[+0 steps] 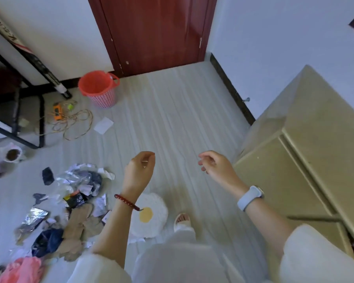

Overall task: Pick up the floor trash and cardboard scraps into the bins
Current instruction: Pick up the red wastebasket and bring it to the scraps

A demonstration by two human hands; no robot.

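A pile of floor trash (78,186) lies at the lower left: crumpled foil, paper, dark wrappers and brown cardboard scraps (80,221). A red plastic bin (98,88) stands upright near the door, far from the pile. A loose white paper (103,125) lies between the bin and the pile. My left hand (140,170) hovers above the floor to the right of the pile, fingers loosely curled, holding nothing. My right hand (215,165) hangs in the air further right, fingers slightly bent and empty.
A beige cabinet (307,160) fills the right side. A black metal frame (18,111) stands at the left, with an orange tool (57,111) and coiled cord (74,125) beside it. A fried-egg cushion (149,215) lies by my foot. A dark red door (155,33) is ahead.
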